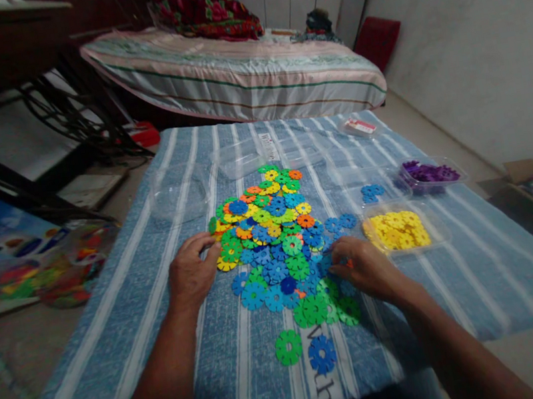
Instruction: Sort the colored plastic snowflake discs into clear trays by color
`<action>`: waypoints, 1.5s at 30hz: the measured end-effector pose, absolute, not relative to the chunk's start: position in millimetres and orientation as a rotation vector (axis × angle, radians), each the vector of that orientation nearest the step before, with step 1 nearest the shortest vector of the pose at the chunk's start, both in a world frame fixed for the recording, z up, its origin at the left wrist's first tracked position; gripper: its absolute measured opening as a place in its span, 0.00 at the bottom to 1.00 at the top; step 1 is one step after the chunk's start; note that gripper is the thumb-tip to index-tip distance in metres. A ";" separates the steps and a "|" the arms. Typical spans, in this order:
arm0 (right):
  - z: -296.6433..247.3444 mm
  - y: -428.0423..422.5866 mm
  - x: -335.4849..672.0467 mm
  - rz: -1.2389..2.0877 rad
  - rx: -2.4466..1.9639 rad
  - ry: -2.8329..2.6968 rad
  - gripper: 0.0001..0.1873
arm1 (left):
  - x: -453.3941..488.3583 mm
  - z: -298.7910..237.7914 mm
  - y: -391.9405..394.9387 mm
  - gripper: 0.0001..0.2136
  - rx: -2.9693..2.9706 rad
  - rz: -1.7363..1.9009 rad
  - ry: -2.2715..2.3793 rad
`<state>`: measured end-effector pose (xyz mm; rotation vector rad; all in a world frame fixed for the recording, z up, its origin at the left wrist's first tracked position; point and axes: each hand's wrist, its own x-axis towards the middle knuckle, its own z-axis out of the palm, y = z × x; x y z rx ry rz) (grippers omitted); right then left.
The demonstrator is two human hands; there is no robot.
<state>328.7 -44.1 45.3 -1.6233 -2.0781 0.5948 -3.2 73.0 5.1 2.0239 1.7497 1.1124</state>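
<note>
A heap of notched plastic snowflake discs (269,216) in green, blue, yellow and orange lies on the striped cloth. At the heap's left edge is my left hand (191,269), thumb and index finger curved with a gap between them, tips against the outer discs. My right hand (366,268) is at the right edge, fingers bent and pinched together among blue discs; what they hold is hard to make out. A green disc (288,347) and a blue disc (322,354) lie apart, nearer to me. Yellow discs (397,230) fill a clear tub beside my right hand.
Purple discs (428,172) sit in another clear tub, with loose blue discs (372,193) nearby. Clear containers (178,196) stand behind the heap. A small white-and-red box (359,127) lies at the far right. Beyond the table is a bed (237,76); a bag of colourful pieces (74,263) is at left.
</note>
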 end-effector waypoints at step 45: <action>58.5 -10.9 334.1 -0.077 -2.008 -2.442 0.16 | -9.5 1.5 73.7 0.13 2.016 1.099 1.750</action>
